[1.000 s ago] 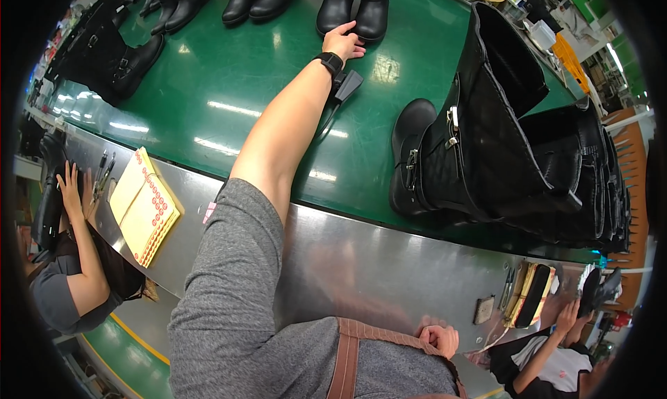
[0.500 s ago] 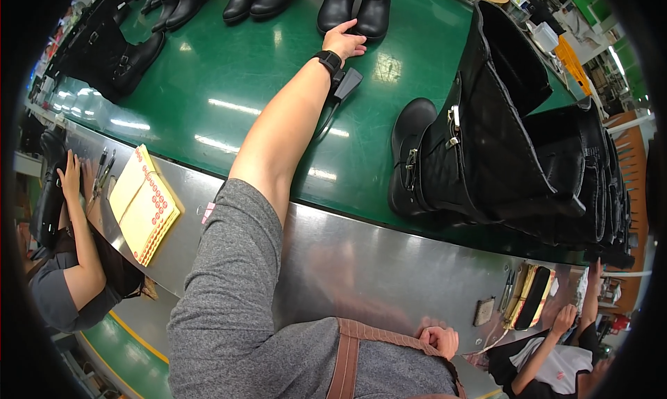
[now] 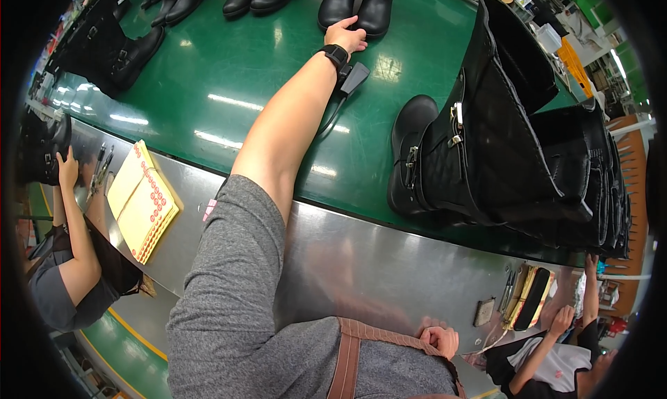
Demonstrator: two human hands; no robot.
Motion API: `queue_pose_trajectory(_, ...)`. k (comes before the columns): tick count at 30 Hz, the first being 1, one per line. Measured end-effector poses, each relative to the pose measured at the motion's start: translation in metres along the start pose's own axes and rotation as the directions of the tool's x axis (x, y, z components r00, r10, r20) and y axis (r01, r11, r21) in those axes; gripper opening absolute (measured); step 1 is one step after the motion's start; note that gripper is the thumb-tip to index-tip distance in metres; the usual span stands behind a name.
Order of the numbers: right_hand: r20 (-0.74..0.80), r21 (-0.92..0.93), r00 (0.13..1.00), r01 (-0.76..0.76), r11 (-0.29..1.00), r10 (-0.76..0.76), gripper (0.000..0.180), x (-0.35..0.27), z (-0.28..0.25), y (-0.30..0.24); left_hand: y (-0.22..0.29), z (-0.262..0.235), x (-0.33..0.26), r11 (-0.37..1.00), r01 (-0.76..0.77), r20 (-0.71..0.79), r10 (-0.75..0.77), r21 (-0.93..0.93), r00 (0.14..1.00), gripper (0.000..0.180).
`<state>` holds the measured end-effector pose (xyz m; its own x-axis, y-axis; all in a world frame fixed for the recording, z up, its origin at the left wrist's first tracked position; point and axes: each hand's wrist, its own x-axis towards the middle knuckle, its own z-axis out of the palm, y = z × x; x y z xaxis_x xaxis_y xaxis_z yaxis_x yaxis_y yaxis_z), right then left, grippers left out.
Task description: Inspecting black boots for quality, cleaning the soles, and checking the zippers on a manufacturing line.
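On the green table, two black boots already stand upright ahead, not lifted; the left hand has loosely parted fingers at their toes, not closed around them. The right hand curls near the steel ledge, its palm hidden.

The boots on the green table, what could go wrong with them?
Maybe two things. The left hand is right at the toes of one pair of black boots, so a careless push could slide or tip them. And the tall black boots on the right crowd close to the near edge of the green table, so a bump might knock one off.
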<state>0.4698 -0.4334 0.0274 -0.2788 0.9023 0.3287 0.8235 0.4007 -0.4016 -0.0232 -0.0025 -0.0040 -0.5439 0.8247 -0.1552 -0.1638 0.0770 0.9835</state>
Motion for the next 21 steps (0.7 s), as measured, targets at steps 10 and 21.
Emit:
queue_pose_trajectory(10,0.097,0.007,0.995,-0.032,0.999,0.031,0.015,-0.001,-0.007,0.0,-0.004,-0.01,0.005,0.995,-0.005,0.081,0.013,-0.097,0.997,0.058)
queue_pose_trajectory(21,0.142,-0.016,0.99,-0.015,1.0,0.017,0.018,-0.003,-0.006,0.005,-0.002,-0.013,0.003,0.999,-0.013,0.086,0.017,-0.048,0.996,0.06)
